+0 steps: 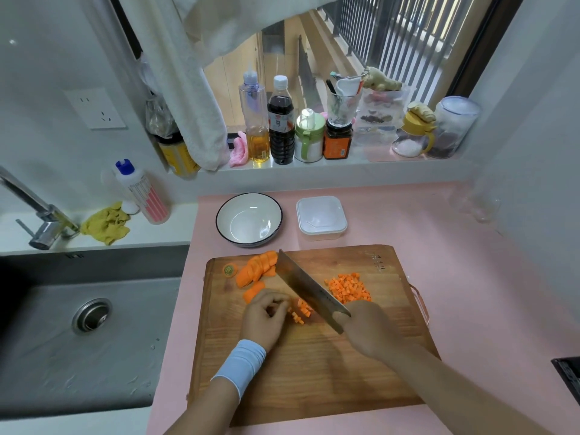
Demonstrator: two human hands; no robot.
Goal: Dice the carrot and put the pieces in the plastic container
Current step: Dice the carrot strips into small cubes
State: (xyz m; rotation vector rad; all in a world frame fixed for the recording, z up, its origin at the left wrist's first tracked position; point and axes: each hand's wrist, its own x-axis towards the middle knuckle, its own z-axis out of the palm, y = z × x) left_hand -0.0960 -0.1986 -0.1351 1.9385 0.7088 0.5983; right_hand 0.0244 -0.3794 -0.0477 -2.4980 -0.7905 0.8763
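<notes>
**Two carrot lots still uncut; nothing yet in the container**

Location of task items: a pile of small orange carrot cubes [348,287] lies on the right of the rectangular wooden cutting board [314,372]. A stack of thick orange carrot slabs [256,269] sits at the board's far left corner, with the trimmed carrot stub [229,270] just beside it. The square clear plastic container [341,215] stands on the pink counter beyond the board, apart from it and holding no carrot. A white dark-rimmed ceramic bowl [219,215] stands to its left.

Hands: the left hand [266,315], with a pale blue wristband, has its fingers curled down onto a bundle of carrot strips [302,309]. The right hand [367,328] is wrapped round the handle of a broad steel cleaver [301,284], whose blade angles across the board and meets the strips just beside the left fingertips.

Assessment: dicing appears roughly half done; transfer has not begun.

Risks noted:
- Blade and left fingertips are close. A strip rolling or the bundle splaying under pressure could bring a finger under the edge.
- The blade's far end lies against the slab stack, and a wide stroke could knock slabs off the board.
- Loose cubes could scatter onto the counter if they are carried over carelessly.
</notes>
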